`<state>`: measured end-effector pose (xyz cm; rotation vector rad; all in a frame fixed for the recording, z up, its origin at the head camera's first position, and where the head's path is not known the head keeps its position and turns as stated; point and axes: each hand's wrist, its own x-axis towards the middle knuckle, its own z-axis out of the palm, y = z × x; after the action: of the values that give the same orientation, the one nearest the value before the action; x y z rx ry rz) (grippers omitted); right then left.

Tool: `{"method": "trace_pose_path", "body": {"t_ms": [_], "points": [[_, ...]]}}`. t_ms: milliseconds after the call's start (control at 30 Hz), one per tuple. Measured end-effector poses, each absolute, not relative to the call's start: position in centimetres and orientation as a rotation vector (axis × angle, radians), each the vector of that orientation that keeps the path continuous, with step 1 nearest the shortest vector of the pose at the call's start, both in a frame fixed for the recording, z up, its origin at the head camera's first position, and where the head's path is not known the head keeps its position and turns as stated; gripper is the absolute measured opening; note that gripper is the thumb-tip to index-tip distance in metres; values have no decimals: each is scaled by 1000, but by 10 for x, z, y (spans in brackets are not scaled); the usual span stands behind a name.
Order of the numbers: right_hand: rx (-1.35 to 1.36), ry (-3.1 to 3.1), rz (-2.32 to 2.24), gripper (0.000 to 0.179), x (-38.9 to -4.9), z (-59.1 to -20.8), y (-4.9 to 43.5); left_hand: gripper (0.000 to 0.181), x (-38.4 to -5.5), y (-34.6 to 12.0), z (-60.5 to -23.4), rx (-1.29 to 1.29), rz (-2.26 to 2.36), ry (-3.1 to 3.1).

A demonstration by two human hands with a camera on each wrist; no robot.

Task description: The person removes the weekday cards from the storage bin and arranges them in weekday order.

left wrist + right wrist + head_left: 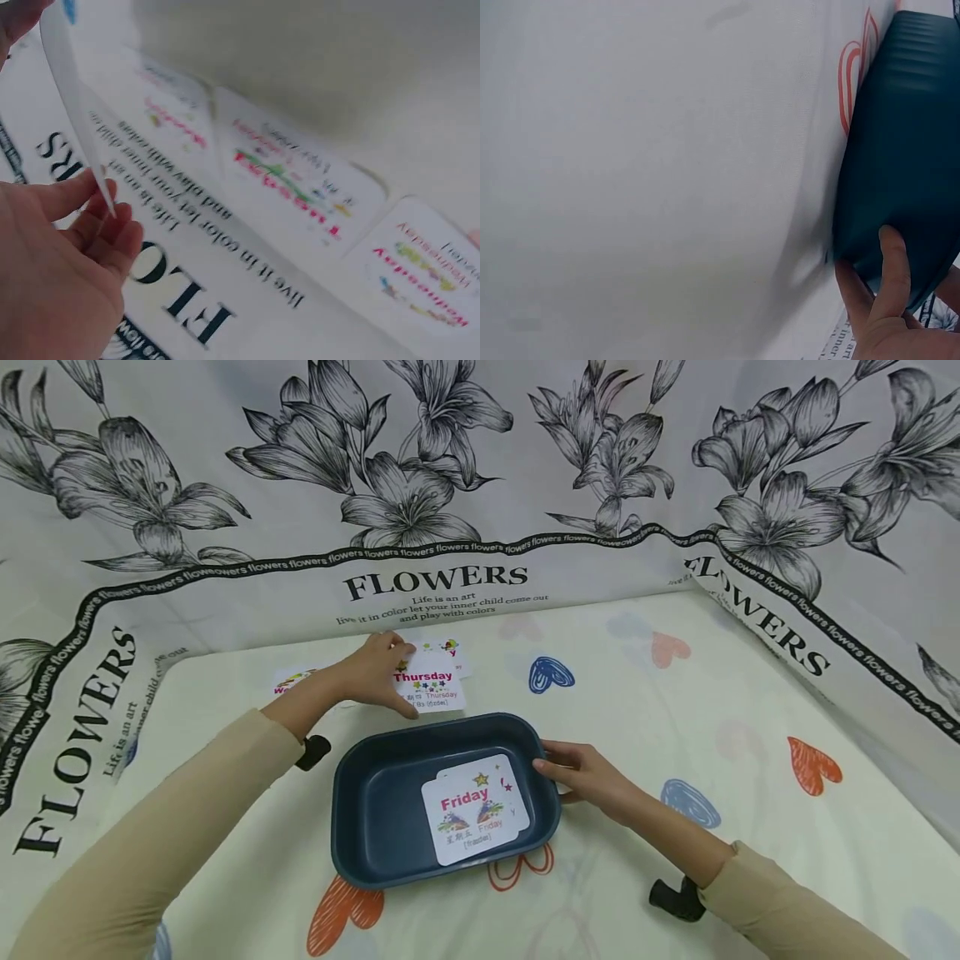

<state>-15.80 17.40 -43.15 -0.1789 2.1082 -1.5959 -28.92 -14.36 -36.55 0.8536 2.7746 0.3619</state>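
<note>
My left hand (372, 672) pinches the white Thursday card (431, 681) between thumb and fingers, tilted up over the far side of the table. In the left wrist view that card (71, 97) shows nearly edge-on. Behind it lie a Tuesday card (289, 172), a Wednesday card (420, 274) and a blurred card (176, 112) in a row. The dark blue plastic tub (375, 810) stands nearer me. Inside, a Friday card (472, 814) lies face up, overlapping at least one other card. My right hand (592, 777) holds the tub's right end, fingers against its outer wall (900, 150).
A pale cloth (615, 877) printed with hearts covers the table. Along the back and sides rises a white flower-printed curtain (600, 577), its hem meeting the table close behind the cards. Black wrist straps (677, 900) sit at both sleeves.
</note>
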Motion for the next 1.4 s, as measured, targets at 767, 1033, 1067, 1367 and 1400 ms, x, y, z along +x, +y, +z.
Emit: {"method": "trace_pose_path", "body": {"t_ms": [767, 1033, 1067, 1367, 1400], "points": [[-187, 2111, -1603, 59, -158, -431, 173, 83, -293, -133, -408, 907, 420, 2616], [-173, 2119, -1600, 58, -158, -431, 172, 84, -294, -128, -411, 883, 379, 2610], [-170, 2119, -1600, 58, -158, -431, 172, 85, -294, -128, -411, 870, 380, 2610], [-166, 2128, -1597, 58, -159, -431, 173, 82, -293, -124, -412, 824, 432, 2583], [-173, 2130, -1594, 58, -159, -431, 173, 82, -294, -124, -412, 824, 435, 2578]]}}
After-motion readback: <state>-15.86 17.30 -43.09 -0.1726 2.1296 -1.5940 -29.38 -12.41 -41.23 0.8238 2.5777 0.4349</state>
